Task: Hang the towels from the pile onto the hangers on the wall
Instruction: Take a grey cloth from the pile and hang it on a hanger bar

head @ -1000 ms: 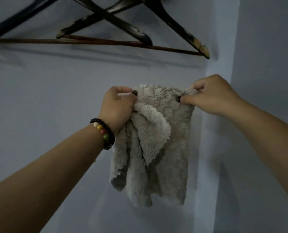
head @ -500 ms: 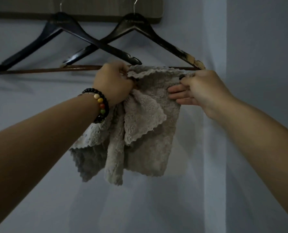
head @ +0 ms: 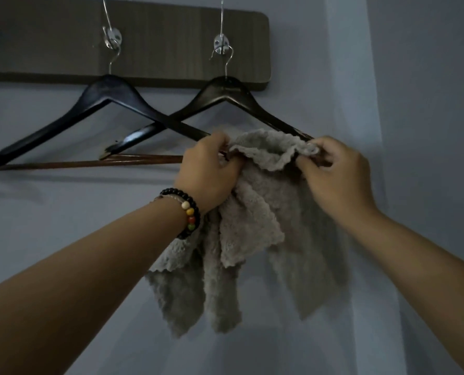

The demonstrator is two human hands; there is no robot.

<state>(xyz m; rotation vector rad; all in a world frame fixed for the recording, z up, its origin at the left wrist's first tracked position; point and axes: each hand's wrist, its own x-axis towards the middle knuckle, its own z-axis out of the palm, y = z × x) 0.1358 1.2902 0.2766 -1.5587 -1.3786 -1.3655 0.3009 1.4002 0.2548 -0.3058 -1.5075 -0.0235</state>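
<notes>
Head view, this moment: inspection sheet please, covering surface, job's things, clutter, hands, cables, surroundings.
Surface: nothing seen; only the bluish wall.
Job's things: grey towel bunched at the bar of the right hanger; left hanger bare, its arm crossing the right one's. Pile not in view.
Clutter: nothing seen.
Hands: left hand grips the towel's top edge; right hand pinches its other end. Beaded bracelet on the left wrist.
Cables: nothing seen.
Surroundings: dark hook board with metal hooks; wall corner at right.
</notes>
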